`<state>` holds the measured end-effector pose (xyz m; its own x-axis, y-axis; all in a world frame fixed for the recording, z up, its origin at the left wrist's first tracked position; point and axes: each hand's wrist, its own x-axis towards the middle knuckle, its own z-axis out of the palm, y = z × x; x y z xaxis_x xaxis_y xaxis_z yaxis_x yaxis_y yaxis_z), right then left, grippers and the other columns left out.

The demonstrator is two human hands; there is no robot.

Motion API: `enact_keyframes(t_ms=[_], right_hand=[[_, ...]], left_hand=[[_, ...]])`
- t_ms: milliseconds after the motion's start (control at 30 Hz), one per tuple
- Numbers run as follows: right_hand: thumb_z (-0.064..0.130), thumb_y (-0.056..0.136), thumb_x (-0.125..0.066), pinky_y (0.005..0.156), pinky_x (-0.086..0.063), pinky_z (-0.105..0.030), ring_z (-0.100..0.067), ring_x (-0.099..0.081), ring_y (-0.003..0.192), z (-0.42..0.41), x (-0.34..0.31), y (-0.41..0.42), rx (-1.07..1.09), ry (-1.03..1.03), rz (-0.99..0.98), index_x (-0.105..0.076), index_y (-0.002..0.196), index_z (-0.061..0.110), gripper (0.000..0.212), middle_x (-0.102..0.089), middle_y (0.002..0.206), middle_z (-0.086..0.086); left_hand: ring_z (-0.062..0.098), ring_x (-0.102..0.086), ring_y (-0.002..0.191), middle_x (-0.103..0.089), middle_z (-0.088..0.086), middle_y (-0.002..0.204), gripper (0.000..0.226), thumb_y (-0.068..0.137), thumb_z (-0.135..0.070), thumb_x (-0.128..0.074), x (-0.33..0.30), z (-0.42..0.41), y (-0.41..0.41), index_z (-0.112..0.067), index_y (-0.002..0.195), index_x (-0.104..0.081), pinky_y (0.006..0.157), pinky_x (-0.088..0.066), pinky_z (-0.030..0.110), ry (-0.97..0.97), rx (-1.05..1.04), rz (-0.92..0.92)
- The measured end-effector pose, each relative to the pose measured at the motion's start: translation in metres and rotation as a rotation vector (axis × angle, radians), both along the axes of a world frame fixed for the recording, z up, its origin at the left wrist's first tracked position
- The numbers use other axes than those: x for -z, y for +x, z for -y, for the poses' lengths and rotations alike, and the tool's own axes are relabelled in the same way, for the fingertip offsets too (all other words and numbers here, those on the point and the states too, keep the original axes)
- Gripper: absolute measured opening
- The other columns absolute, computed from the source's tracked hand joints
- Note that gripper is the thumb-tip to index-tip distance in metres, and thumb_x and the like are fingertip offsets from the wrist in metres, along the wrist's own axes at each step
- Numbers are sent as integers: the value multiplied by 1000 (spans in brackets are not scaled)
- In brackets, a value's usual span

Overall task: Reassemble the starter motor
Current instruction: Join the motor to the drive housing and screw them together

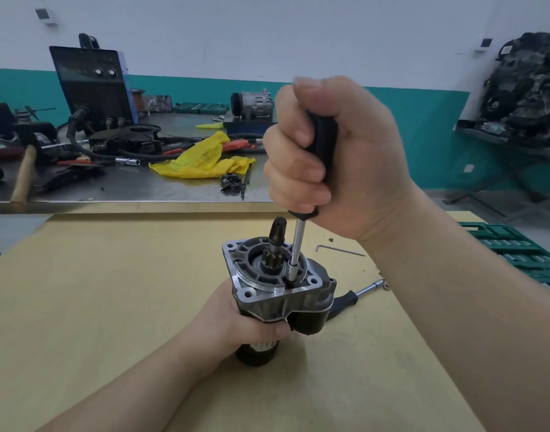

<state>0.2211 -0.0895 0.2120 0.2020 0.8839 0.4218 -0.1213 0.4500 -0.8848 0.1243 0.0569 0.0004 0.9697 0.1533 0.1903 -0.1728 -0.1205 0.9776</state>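
The starter motor (pixel 267 285) stands upright on the wooden table (pixel 96 291), its grey flanged nose housing up and a dark pinion shaft poking out of the top. My left hand (pixel 236 319) is wrapped around the motor's body just below the housing. My right hand (pixel 323 157) is fisted around the black handle of a screwdriver (pixel 298 241). Its chrome shaft points down, with the tip set into the recess of the housing beside the pinion.
A second black-handled driver (pixel 348 299) and a hex key (pixel 339 249) lie on the table right of the motor. A green socket case (pixel 516 254) sits at the right edge. The steel bench behind holds a yellow rag (pixel 202 160), a hammer (pixel 23 176), a welder (pixel 93 85) and loose tools.
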Motion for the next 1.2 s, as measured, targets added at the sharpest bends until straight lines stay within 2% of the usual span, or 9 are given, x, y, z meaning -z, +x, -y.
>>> enact_keyframes(t_ms=[133, 333, 400, 500, 600, 667, 833, 1033, 1200], right_hand=[[34, 102, -48, 40, -17, -25, -15, -25, 33, 0, -1, -4, 56, -65, 39, -36, 58, 17, 48, -31, 44, 1], [32, 107, -49, 40, -18, -27, -15, -25, 33, -1, 2, -8, 265, -77, 0, -32, 64, 19, 48, -28, 46, 2], [31, 109, -49, 40, -22, -26, -16, -24, 34, 0, 2, -11, 345, -63, -16, -29, 66, 18, 49, -29, 47, 2], [27, 109, -52, 42, -21, -27, -17, -21, 37, -1, 3, -17, 486, -38, -27, -19, 75, 17, 48, -27, 49, -1], [27, 107, -56, 47, -17, -34, -18, -20, 40, -8, 3, -23, 636, -50, -15, -28, 72, 20, 45, -28, 50, -1], [27, 105, -56, 48, -17, -37, -18, -21, 41, -13, 2, -23, 714, -66, -18, -33, 70, 20, 43, -30, 49, 0], [30, 104, -57, 46, -21, -30, -20, -21, 45, -23, 2, -14, 878, -95, -81, -34, 71, 22, 41, -30, 54, -3], [30, 102, -58, 54, -18, -41, -21, -18, 51, -26, -1, -4, 797, -160, -84, -37, 78, 21, 33, -30, 55, -1], [34, 103, -60, 48, -26, -31, -19, -26, 45, -16, -3, 12, 594, -116, -97, -41, 63, 23, 46, -33, 54, 0]], left_hand=[[6, -78, 105, -82, -12, 115, 54, 65, -29, -93, 0, 1, 0, -47, 114, -80, 82, -60, 16, 9, -42, -14], [11, -76, 111, -80, -8, 123, 73, 58, -37, -98, 4, 1, 2, -37, 126, -74, 88, -61, 29, 25, -98, -45], [11, -78, 101, -82, -6, 115, 76, 56, -35, -99, 7, 2, 3, -30, 127, -74, 84, -59, 30, 3, -114, -65], [9, -77, 85, -82, -5, 100, 61, 57, -31, -97, 6, 4, 1, -34, 115, -78, 71, -59, 24, 4, -143, -55], [8, -79, 92, -83, -7, 106, 58, 59, -33, -98, 6, 7, 0, -39, 113, -79, 73, -60, 20, 31, -200, -14], [9, -78, 85, -83, -5, 101, 61, 58, -34, -101, 9, 9, -1, -33, 115, -78, 69, -59, 23, -2, -249, -7], [14, -70, 73, -80, -6, 90, 75, 56, -42, -104, 17, 22, -3, -35, 122, -72, 65, -54, 31, -68, -427, 2], [3, -78, 94, -81, -19, 111, 74, 51, -51, -100, 7, 32, -7, -56, 117, -65, 74, -60, 29, -33, -519, 14], [13, -79, 80, -82, -12, 103, 72, 49, -45, -100, 4, 33, -7, -54, 112, -68, 63, -61, 25, -64, -507, -14]])
